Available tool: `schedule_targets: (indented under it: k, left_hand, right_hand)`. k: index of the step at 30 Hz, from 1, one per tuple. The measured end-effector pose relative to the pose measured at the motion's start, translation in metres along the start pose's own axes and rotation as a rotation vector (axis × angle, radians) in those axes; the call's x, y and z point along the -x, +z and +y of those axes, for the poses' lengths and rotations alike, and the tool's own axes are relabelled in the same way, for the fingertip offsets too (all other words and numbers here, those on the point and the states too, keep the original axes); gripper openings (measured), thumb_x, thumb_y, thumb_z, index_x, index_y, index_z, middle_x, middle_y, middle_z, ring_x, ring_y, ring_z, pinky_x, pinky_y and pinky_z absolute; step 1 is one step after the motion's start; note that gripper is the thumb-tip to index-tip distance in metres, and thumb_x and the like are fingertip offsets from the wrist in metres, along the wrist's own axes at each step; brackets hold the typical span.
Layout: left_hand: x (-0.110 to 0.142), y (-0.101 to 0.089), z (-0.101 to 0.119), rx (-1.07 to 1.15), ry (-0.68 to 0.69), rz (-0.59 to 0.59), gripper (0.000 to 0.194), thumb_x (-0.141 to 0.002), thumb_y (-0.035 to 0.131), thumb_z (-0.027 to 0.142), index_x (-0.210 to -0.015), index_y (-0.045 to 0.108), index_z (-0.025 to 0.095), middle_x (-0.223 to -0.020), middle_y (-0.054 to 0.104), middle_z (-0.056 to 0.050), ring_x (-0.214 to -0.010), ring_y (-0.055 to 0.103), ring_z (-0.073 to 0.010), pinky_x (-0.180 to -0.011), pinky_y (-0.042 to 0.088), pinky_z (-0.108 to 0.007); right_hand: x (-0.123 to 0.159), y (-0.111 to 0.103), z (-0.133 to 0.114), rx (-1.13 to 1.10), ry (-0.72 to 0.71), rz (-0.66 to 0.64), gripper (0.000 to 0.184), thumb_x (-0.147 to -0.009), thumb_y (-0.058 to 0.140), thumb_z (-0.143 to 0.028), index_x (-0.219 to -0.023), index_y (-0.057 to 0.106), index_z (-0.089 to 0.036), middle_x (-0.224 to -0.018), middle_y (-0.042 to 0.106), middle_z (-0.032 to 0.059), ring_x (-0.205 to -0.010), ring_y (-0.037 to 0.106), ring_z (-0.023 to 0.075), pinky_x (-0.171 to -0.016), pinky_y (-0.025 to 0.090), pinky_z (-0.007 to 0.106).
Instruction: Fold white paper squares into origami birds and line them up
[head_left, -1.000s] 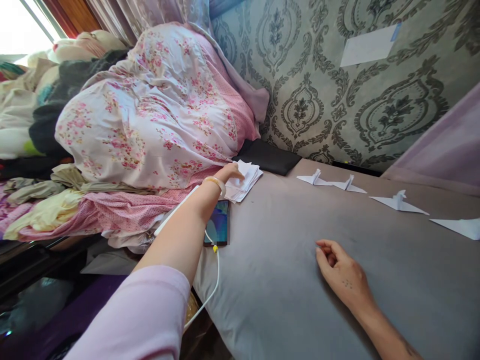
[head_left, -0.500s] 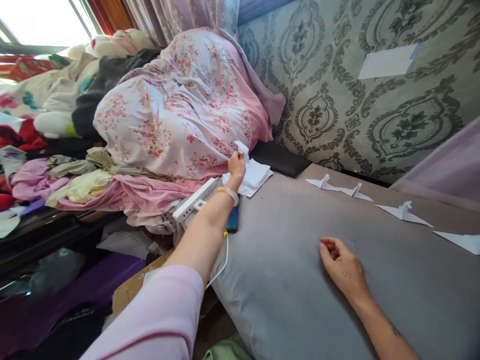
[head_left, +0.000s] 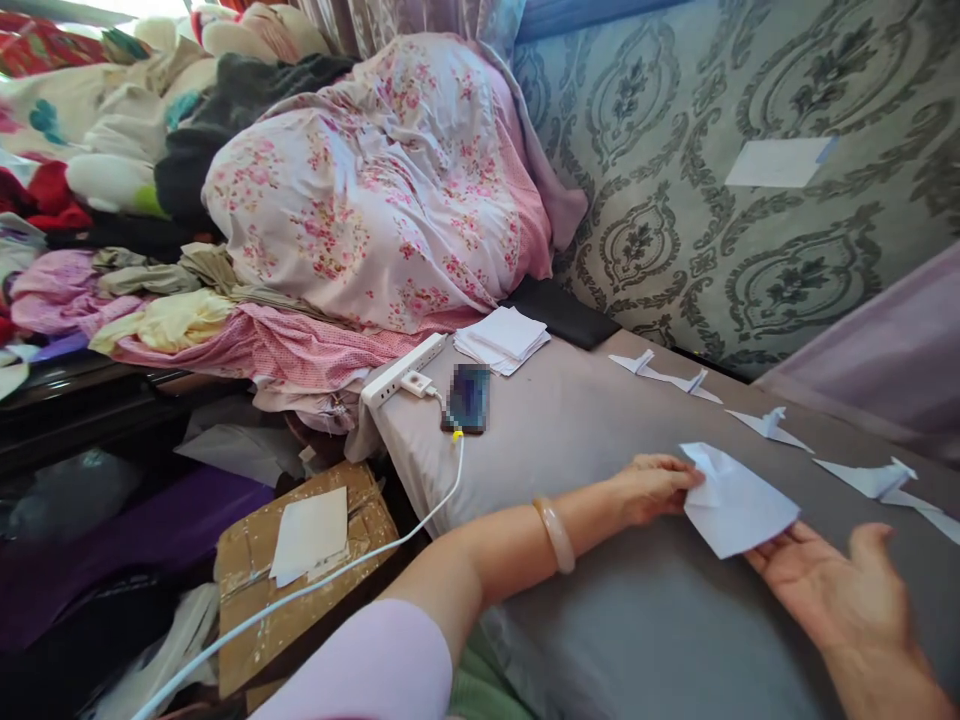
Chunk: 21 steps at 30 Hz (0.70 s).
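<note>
A white square of paper (head_left: 739,508) is held over the grey bed surface, with a crease or raised fold near its upper left corner. My left hand (head_left: 654,487), a pale bangle on its wrist, pinches the paper's left edge. Palm up, my right hand (head_left: 840,575) has its fingertips under the lower right edge, thumb spread apart. Behind the paper stand several folded white paper figures (head_left: 770,424) in a row. Farther off lies a stack of white paper sheets (head_left: 504,338).
A power strip (head_left: 405,370) with a plugged-in charger and a phone (head_left: 468,398) on a white cable lie left of the stack. A black flat object (head_left: 562,312) rests by the wall. Floral bedding (head_left: 360,200) is heaped behind. A cardboard box (head_left: 300,580) stands below the bed's left edge.
My left hand has moved from the paper stack toward the right, bringing a sheet with it. My right hand has turned palm up and moved right, meeting the sheet's edge.
</note>
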<state>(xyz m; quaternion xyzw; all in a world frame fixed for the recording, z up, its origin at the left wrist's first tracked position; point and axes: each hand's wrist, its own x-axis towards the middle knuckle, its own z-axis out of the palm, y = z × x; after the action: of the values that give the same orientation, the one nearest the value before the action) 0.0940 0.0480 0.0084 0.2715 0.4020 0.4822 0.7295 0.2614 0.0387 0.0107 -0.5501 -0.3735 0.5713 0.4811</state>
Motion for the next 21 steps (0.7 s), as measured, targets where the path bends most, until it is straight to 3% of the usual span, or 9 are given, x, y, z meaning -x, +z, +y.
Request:
schedule_targets:
  k: [3,4,6,9,11,14,17,21]
  left_hand:
    - [-0.003,-0.001,-0.013,0.002,-0.144,-0.112,0.011,-0.068,0.067,0.008,-0.068,0.058,0.014,-0.062,0.058,0.001,-0.056,0.056,-0.0103,-0.064,0.049,-0.026]
    - [-0.006,-0.001,-0.013,0.004,-0.173,-0.132,0.009,-0.070,0.067,0.010,-0.071,0.060,0.014,-0.063,0.059,0.001,-0.057,0.057,-0.0105,-0.066,0.049,-0.027]
    - [-0.013,0.000,-0.010,0.023,-0.222,-0.149,0.008,-0.080,0.062,0.022,-0.076,0.062,0.015,-0.070,0.061,-0.001,-0.060,0.057,-0.0122,-0.069,0.048,-0.029]
    - [-0.023,-0.003,-0.001,0.093,-0.314,-0.144,0.050,-0.092,0.037,0.053,-0.082,0.063,0.013,-0.082,0.066,-0.010,-0.066,0.060,-0.0178,-0.070,0.049,-0.034]
    - [-0.026,-0.009,0.004,0.122,-0.319,-0.130,0.054,-0.088,0.042,0.060,-0.082,0.064,0.012,-0.077,0.065,-0.009,-0.063,0.059,-0.0168,-0.064,0.049,-0.030]
    - [-0.026,-0.021,0.005,0.046,-0.260,-0.086,0.028,-0.068,0.077,0.034,-0.080,0.064,0.012,-0.070,0.064,-0.003,-0.059,0.060,-0.0143,-0.058,0.051,-0.026]
    - [-0.022,-0.026,0.001,-0.047,-0.214,-0.106,0.026,-0.059,0.079,0.014,-0.082,0.067,0.013,-0.070,0.066,-0.003,-0.057,0.062,-0.0139,-0.056,0.053,-0.025]
    - [-0.014,-0.021,-0.007,-0.025,-0.124,-0.109,0.025,-0.065,0.076,0.017,-0.090,0.070,0.016,-0.072,0.067,-0.001,-0.056,0.061,-0.0109,-0.055,0.052,-0.023]
  right_hand:
    - [0.010,-0.017,0.013,0.060,-0.010,0.152,0.028,-0.075,0.060,-0.047,-0.092,0.063,-0.024,-0.115,0.064,0.0188,-0.114,0.060,0.0322,-0.071,0.058,0.039]
    - [0.012,-0.020,0.019,0.053,-0.022,0.202,0.025,-0.070,0.066,-0.038,-0.089,0.062,-0.025,-0.116,0.064,0.0165,-0.114,0.060,0.0319,-0.071,0.059,0.039]
    - [0.013,-0.024,0.029,0.021,-0.038,0.267,0.027,-0.061,0.071,-0.030,-0.085,0.060,-0.024,-0.114,0.065,0.0128,-0.108,0.063,0.0310,-0.070,0.061,0.039]
    - [0.014,-0.025,0.035,0.040,-0.022,0.276,0.032,-0.057,0.073,-0.033,-0.085,0.062,-0.023,-0.107,0.068,0.0108,-0.096,0.067,0.0302,-0.068,0.062,0.040]
    - [0.017,-0.025,0.033,0.108,0.000,0.256,0.036,-0.055,0.074,-0.036,-0.086,0.064,-0.023,-0.102,0.070,0.0112,-0.093,0.068,0.0311,-0.068,0.063,0.040]
    - [0.023,-0.022,0.026,0.185,0.042,0.238,0.035,-0.055,0.075,-0.040,-0.085,0.067,-0.023,-0.102,0.071,0.0142,-0.096,0.068,0.0330,-0.075,0.062,0.038]
    - [0.027,-0.020,0.019,0.164,0.096,0.260,0.034,-0.054,0.075,-0.039,-0.084,0.068,-0.025,-0.107,0.070,0.0165,-0.104,0.066,0.0349,-0.088,0.057,0.039]
    - [0.021,-0.027,0.029,0.110,0.032,0.387,0.028,-0.057,0.073,-0.043,-0.080,0.063,-0.029,-0.116,0.066,0.0179,-0.108,0.063,0.0371,-0.092,0.054,0.048]
